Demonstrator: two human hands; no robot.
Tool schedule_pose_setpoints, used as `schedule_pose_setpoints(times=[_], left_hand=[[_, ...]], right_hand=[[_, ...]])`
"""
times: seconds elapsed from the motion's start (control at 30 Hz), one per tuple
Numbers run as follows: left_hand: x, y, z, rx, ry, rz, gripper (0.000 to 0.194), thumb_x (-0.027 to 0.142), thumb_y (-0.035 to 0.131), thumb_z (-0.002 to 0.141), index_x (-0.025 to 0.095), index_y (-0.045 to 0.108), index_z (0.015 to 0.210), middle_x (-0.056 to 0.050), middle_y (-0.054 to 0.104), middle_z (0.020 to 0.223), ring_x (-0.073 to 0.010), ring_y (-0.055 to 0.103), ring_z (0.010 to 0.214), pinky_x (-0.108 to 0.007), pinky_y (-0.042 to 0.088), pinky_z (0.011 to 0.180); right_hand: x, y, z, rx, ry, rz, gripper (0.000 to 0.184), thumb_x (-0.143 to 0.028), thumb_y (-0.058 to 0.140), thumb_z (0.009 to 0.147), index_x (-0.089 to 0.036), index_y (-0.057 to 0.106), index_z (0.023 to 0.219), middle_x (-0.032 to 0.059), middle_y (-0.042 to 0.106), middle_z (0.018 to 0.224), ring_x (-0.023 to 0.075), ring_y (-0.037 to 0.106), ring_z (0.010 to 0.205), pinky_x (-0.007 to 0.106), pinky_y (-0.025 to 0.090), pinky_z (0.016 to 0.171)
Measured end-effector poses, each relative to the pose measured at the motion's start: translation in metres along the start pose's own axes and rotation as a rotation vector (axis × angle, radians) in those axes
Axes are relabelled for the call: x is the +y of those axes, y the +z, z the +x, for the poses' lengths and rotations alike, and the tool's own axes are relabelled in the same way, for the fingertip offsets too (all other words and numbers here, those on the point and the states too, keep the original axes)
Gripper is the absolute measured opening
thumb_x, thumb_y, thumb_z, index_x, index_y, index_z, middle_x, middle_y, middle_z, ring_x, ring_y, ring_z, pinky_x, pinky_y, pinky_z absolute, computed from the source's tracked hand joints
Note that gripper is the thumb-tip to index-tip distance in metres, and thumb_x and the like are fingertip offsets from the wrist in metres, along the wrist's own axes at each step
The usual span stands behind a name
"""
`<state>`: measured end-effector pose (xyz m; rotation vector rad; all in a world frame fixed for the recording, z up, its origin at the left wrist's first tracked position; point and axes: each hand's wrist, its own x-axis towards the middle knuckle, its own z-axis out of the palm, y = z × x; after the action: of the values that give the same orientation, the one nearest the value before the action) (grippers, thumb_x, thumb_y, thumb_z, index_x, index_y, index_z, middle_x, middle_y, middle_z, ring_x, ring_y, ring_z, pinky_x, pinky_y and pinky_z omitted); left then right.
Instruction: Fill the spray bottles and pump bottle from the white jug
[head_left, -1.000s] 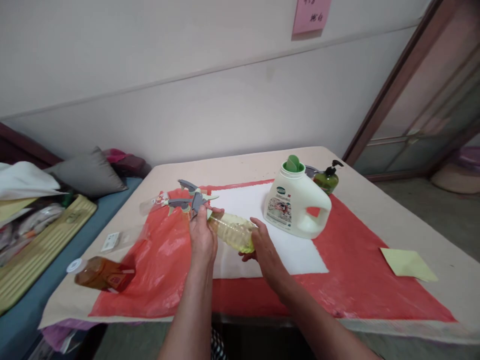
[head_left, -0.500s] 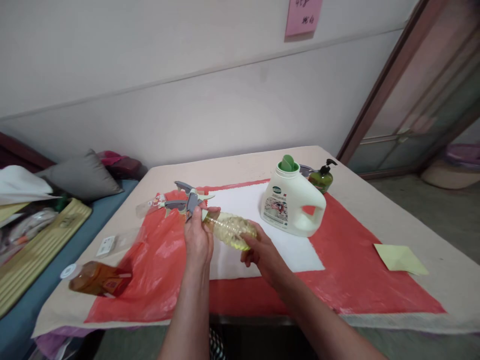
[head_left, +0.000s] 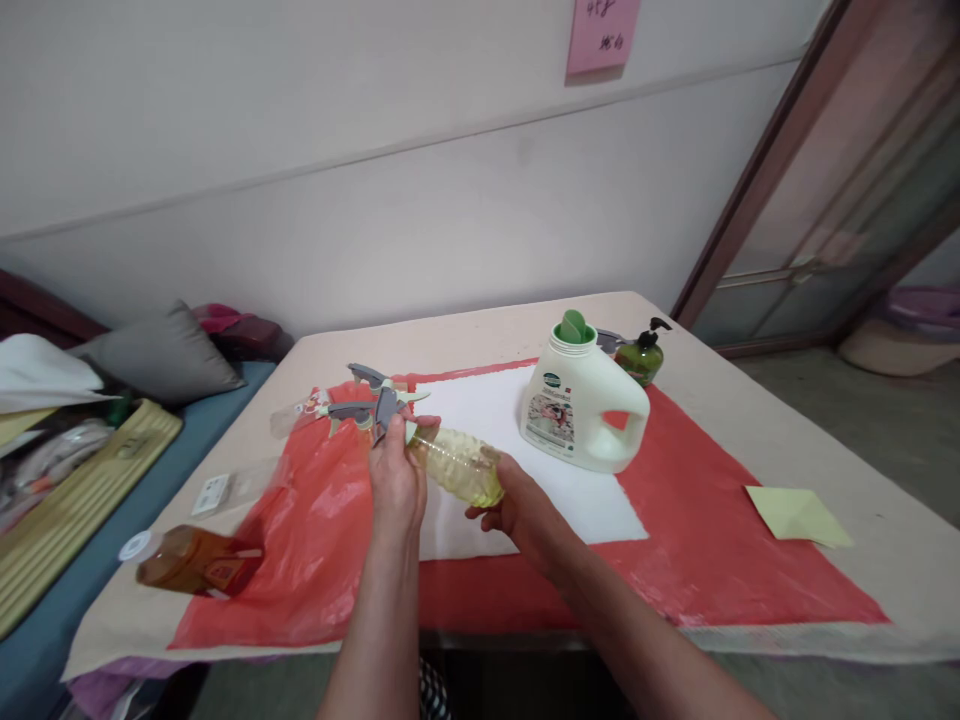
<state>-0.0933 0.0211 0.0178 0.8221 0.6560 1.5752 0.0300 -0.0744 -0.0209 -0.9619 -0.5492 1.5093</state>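
Note:
A clear yellow, ribbed spray bottle [head_left: 456, 465] is held tilted above a white sheet [head_left: 555, 510], its base toward the right. My left hand [head_left: 399, 470] is closed around its neck, just below the grey and white trigger head [head_left: 390, 402]. At the other end, my right hand [head_left: 517, 505] grips the base with curled fingers. Beyond my left hand lie more grey spray heads [head_left: 351, 411]; how they rest is partly hidden. A cream detergent jug [head_left: 585, 405] with a green cap [head_left: 574, 326] stands upright on the sheet to the right.
Red plastic [head_left: 720, 560] covers much of the table. An amber bottle [head_left: 187, 560] lies on its side at left, near a clear packet [head_left: 240, 485]. A green pump bottle [head_left: 640, 360] stands behind the jug. Yellow paper [head_left: 799, 515] lies at right.
My right hand's fingers have shifted around the bottle's base, from across its side to under its end. My left hand keeps its hold on the neck. The view has swung slightly.

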Motion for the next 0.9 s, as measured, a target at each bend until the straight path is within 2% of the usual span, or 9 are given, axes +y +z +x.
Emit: schedule_pose_setpoints(times=[0.1,0.2,0.3,0.37,0.47,0.63,0.77,0.83,0.9], left_hand=[[-0.001,-0.002,0.000,0.003,-0.012,0.005,0.022,0.041,0.073,0.084,0.019,0.068,0.085,-0.002,0.070,0.084,-0.0155,0.071,0.085,-0.040,0.054,0.097],[-0.001,-0.004,0.002,0.000,-0.024,0.007,0.025,0.043,0.074,0.084,0.019,0.068,0.087,-0.002,0.070,0.082,-0.0165,0.071,0.085,-0.041,0.054,0.097],[-0.001,-0.003,0.002,-0.003,-0.010,0.014,0.026,0.043,0.075,0.082,0.019,0.067,0.086,-0.001,0.070,0.080,-0.0163,0.071,0.085,-0.040,0.054,0.096],[-0.002,-0.002,0.000,0.006,0.000,0.049,0.025,0.043,0.077,0.080,0.019,0.068,0.085,-0.001,0.069,0.079,-0.0164,0.070,0.084,-0.038,0.054,0.093],[-0.003,0.001,-0.007,0.031,-0.020,0.223,0.028,0.046,0.075,0.081,0.020,0.070,0.086,-0.001,0.070,0.081,-0.0174,0.069,0.083,-0.035,0.054,0.089],[-0.012,0.013,-0.032,0.040,0.028,0.569,0.031,0.048,0.071,0.085,0.018,0.072,0.096,-0.006,0.073,0.098,-0.0198,0.066,0.096,-0.033,0.049,0.090],[-0.018,0.026,-0.049,0.065,0.012,0.600,0.033,0.048,0.073,0.083,0.018,0.072,0.096,-0.006,0.073,0.100,-0.0203,0.066,0.096,-0.033,0.048,0.091],[-0.019,0.030,-0.053,0.057,-0.014,0.579,0.034,0.048,0.074,0.082,0.018,0.073,0.097,-0.007,0.074,0.101,-0.0208,0.066,0.096,-0.033,0.048,0.090],[-0.019,0.031,-0.054,0.019,-0.033,0.565,0.035,0.049,0.075,0.081,0.017,0.073,0.097,-0.007,0.075,0.102,-0.0213,0.067,0.098,-0.033,0.049,0.090]], right_hand=[[-0.002,-0.001,-0.001,0.013,-0.058,-0.093,0.081,-0.049,0.080,0.068,-0.028,0.043,0.137,0.0021,0.065,0.104,0.0109,0.062,0.057,0.021,0.042,0.047],[-0.004,-0.002,-0.002,-0.005,-0.030,-0.196,0.068,-0.069,0.062,0.079,-0.018,0.054,0.123,0.0016,0.063,0.084,0.0085,0.052,0.046,0.021,0.034,0.042],[-0.003,-0.003,-0.001,0.011,-0.024,-0.253,0.073,-0.068,0.064,0.079,-0.020,0.050,0.131,0.0069,0.066,0.101,0.0131,0.062,0.060,0.023,0.040,0.048],[0.000,-0.004,-0.001,0.096,-0.132,-0.484,0.088,-0.056,0.078,0.071,-0.025,0.039,0.144,0.0113,0.062,0.126,0.0221,0.069,0.089,0.029,0.050,0.061],[0.007,-0.007,-0.001,0.260,-0.430,-1.026,0.095,-0.044,0.082,0.071,-0.029,0.034,0.152,0.0134,0.046,0.152,0.0348,0.057,0.126,0.043,0.054,0.083],[0.021,-0.010,0.000,0.326,-0.723,-1.541,0.082,-0.048,0.073,0.085,-0.022,0.036,0.153,0.0200,0.050,0.149,0.0358,0.064,0.108,0.046,0.052,0.080],[0.025,-0.008,0.006,0.444,-0.929,-1.663,0.086,-0.038,0.073,0.084,-0.015,0.029,0.154,0.0225,0.054,0.143,0.0405,0.049,0.129,0.058,0.037,0.105],[0.023,-0.007,0.009,0.466,-0.920,-1.638,0.082,-0.035,0.071,0.084,-0.012,0.030,0.151,0.0231,0.055,0.139,0.0392,0.048,0.128,0.058,0.036,0.106],[0.019,-0.008,0.011,0.422,-0.831,-1.582,0.072,-0.034,0.068,0.086,-0.011,0.036,0.145,0.0228,0.058,0.132,0.0362,0.053,0.117,0.054,0.043,0.097]])
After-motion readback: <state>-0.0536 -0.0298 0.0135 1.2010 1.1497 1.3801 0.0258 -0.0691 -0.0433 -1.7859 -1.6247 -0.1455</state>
